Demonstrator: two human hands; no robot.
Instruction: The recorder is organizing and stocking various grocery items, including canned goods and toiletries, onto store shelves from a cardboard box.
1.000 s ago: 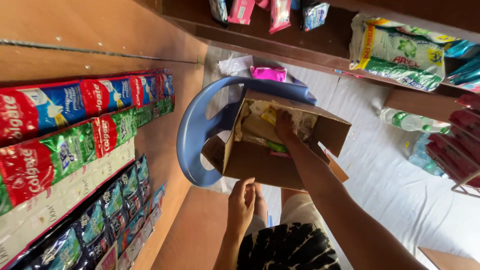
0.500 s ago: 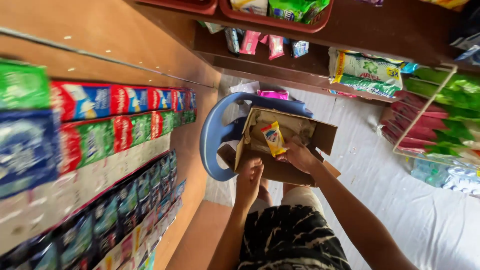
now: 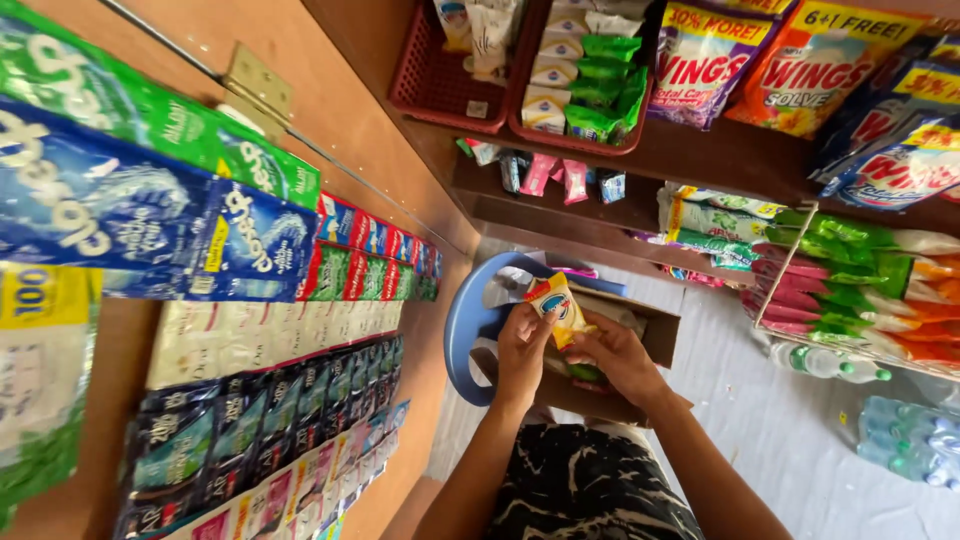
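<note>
Both my hands hold a small yellow sachet with a red and blue mark, raised above an open cardboard box. My left hand grips its lower left side, fingers curled around it. My right hand pinches its right edge. The box rests on a blue plastic stool in front of my lap, with more packets inside it, mostly hidden by my hands.
Strips of hanging sachets in green, blue, red, white and dark colours cover the wooden door on the left. Wooden shelves ahead hold red baskets, detergent bags and small packets. A wire rack of sachets and water bottles stand at right.
My right hand lifted the yellow sachet out of the box and my left hand came up to grip it too. My head tilted up, showing more shelves.
</note>
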